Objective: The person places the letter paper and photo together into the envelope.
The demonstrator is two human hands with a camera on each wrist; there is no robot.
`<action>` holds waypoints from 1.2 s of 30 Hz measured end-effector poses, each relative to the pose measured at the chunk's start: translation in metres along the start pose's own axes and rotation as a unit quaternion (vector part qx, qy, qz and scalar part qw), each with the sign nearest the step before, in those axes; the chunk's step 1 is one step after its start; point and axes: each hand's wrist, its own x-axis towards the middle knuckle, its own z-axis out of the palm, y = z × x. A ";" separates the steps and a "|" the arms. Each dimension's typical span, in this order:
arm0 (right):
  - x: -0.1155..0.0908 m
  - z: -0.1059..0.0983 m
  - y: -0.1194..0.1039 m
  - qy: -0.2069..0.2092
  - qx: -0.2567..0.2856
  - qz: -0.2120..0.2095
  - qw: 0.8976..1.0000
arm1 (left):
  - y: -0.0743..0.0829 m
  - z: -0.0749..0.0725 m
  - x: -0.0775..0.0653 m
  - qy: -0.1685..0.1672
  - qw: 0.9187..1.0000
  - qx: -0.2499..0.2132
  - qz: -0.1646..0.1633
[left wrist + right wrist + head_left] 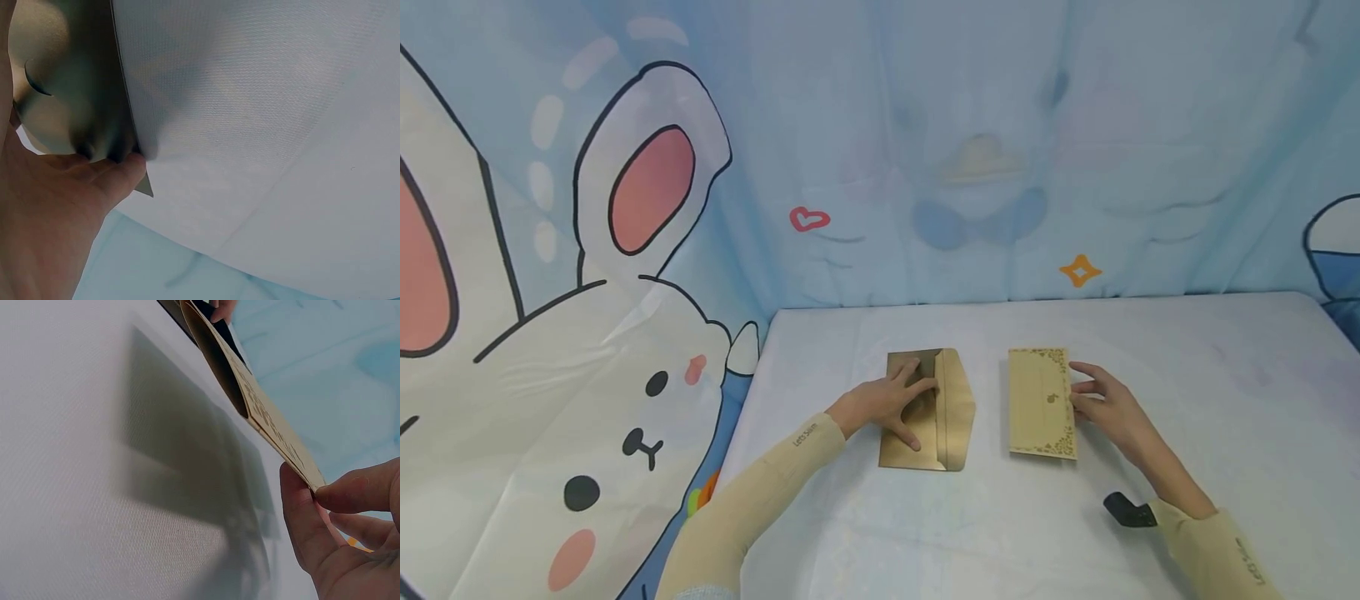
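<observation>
A shiny gold envelope (957, 421) lies on the table with its pointed flap spread out to the right. My left hand (886, 403) rests on it, fingers and thumb spread over its face; in the left wrist view the fingertips (131, 170) touch the envelope near an edge. To the right is a folded cream card (1037, 404) with brown ornamental corners and a small printed motif. My right hand (1112, 414) pinches the card's right edge between thumb and fingers. Seen from the right wrist, the card (281, 434) is tilted and raised off the cloth, casting a shadow.
White cloth covers the table (1210, 392). Behind it hangs a light blue curtain (865, 125) with cartoon prints, and a large printed rabbit (617, 400) fills the left side. A black strap-like piece (1129, 510) sticks out by the right wrist.
</observation>
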 end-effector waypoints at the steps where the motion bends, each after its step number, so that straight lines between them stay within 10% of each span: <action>1: 0.001 0.000 0.000 -0.001 0.001 0.000 1.000 | 0.000 0.000 0.001 0.001 1.000 0.001 0.001; 36: 0.011 0.010 0.004 -0.003 0.007 -0.016 1.000 | 0.001 0.002 0.003 0.009 1.000 0.008 -0.006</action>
